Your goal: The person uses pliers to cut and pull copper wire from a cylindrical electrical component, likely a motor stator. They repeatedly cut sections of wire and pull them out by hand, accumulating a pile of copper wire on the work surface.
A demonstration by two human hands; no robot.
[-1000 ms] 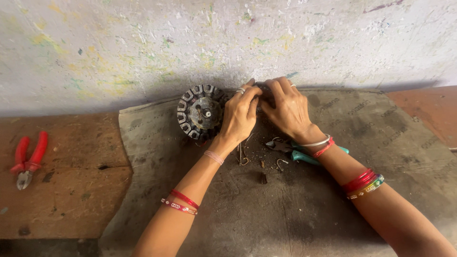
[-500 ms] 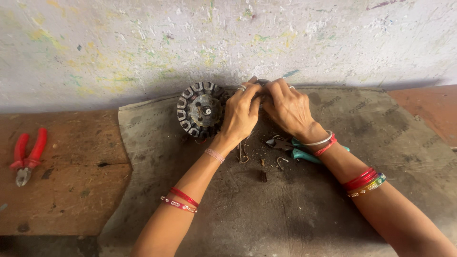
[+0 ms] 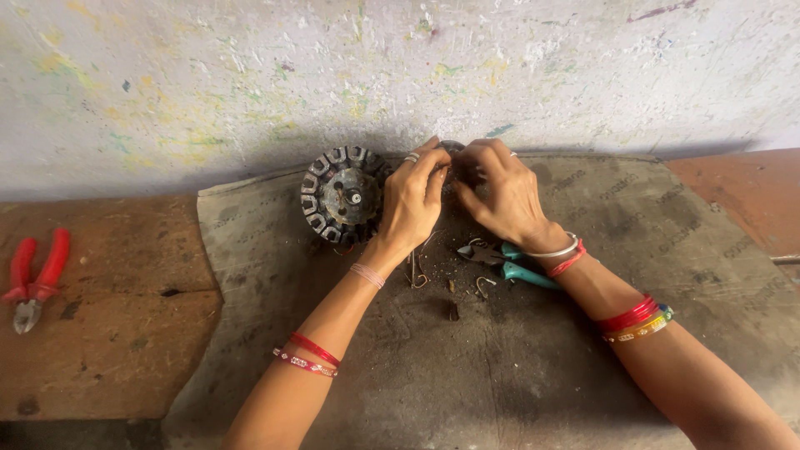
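fingers of our left hand (image 3: 414, 202) and right hand (image 3: 498, 193) pinch together on a small dark part (image 3: 451, 150) by the wall, each grip closed on it so it stays steady. beside it the round stator (image 3: 342, 193) rests on the grey mat (image 3: 583, 350); teal pliers (image 3: 508, 262) lie within reach, red pliers (image 3: 35, 279) well apart on the desk (image 3: 100, 333).

No packages, labels, signs or screens in view; the nearest thing to one is faint dark stamped lettering repeated across the grey mat (image 3: 583, 367), scattered right of the round motor part (image 3: 342, 193), worn and too blurred to make out
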